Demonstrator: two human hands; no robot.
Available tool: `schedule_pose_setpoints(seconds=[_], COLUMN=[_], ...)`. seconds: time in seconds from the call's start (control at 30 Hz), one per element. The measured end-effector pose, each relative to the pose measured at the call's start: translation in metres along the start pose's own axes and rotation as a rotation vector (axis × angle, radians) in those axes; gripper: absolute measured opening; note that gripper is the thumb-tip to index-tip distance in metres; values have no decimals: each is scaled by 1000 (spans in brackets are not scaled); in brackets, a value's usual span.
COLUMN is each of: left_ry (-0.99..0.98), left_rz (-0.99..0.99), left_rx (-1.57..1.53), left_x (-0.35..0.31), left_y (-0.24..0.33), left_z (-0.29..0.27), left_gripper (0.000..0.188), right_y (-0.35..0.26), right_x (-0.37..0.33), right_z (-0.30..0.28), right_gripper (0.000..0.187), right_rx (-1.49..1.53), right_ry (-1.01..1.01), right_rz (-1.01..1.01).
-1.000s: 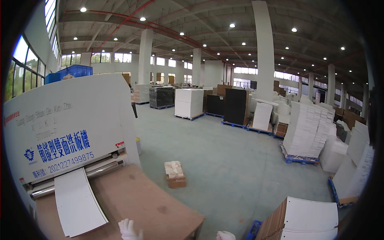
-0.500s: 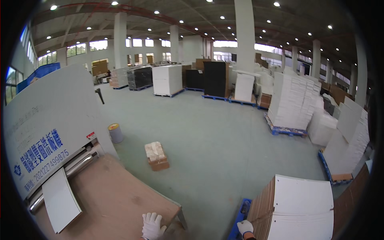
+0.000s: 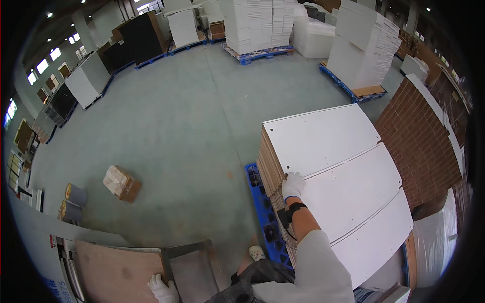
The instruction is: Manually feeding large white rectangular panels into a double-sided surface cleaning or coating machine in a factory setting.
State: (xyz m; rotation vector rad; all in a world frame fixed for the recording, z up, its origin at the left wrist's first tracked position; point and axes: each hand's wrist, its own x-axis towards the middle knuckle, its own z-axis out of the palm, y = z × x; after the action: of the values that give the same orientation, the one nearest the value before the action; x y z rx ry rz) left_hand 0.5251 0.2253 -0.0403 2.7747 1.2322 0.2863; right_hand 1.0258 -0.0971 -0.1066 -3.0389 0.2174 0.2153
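Both my hands wear white gloves. My left hand (image 3: 162, 289) lies with fingers spread on the right edge of a brown-topped table (image 3: 118, 267), holding nothing. My right hand (image 3: 293, 186) rests on the left edge of a tall stack of white panels (image 3: 348, 177), fingers laid over the top board near a seam between two rows. Brown board edges show down the stack's left side. Beneath it is a blue pallet (image 3: 262, 212). A dark band with a cable circles my right wrist.
Left of the table stands a grey machine with a metal roller (image 3: 73, 272). A taped carton (image 3: 122, 183) and pails (image 3: 76, 194) sit on the floor. More panel stacks on pallets (image 3: 356, 96) stand at the back. A brick-patterned stack (image 3: 419, 141) and a wrapped load (image 3: 434, 247) flank the right.
The view has swung right and down, bringing my right arm into sight. My right hand has come onto the stack's top edge. My left hand stays on the table; the panel at the rollers has left view.
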Motion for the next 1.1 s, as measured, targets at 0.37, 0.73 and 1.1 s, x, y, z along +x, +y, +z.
schedule_pose_setpoints(seconds=[0.37, 0.73, 1.1], left_ry=[-39, -91, -166], left_rz=[132, 57, 628], left_rx=[63, 225, -142], left_x=[10, 23, 75], left_y=[32, 61, 227], left_z=[-36, -28, 40], left_gripper=[41, 41, 45], right_y=[-13, 4, 83], right_x=[58, -49, -125], right_z=[9, 28, 56], right_gripper=[34, 38, 41], right_rx=[66, 116, 1495], right_ry=[-130, -103, -711], right_rz=[27, -283, 645])
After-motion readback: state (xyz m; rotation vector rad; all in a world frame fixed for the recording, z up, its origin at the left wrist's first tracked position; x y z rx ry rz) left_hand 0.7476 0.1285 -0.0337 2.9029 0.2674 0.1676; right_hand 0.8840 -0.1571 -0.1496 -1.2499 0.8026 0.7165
